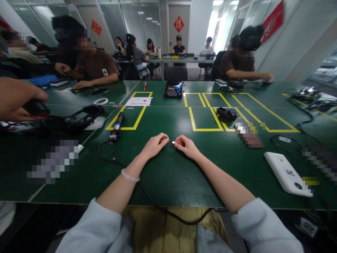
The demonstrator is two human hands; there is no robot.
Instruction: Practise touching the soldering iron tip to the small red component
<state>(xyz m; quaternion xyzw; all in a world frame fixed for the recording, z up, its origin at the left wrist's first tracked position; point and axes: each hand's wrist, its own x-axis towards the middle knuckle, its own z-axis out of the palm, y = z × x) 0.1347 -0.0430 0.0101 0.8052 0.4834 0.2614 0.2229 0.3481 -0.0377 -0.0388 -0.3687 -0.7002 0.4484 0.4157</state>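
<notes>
Both my hands rest over the green table (pixel 168 175) near its middle, a small gap between them. My right hand (pixel 185 146) pinches a small red and white piece (pixel 173 143) at its fingertips, on the side facing my other hand. My left hand (pixel 155 144) has its fingers curled together; whatever they hold, if anything, is too small or hidden to make out. A pale bracelet (pixel 130 175) circles my left wrist.
An electric screwdriver (pixel 119 121) with a cable lies left, a black part (pixel 226 115) right, a white power bank (pixel 286 173) further right. Beyond sit a black tray (pixel 173 92) and a paper sheet (pixel 138 101). A dark cable crosses below my arms. People sit around the tables.
</notes>
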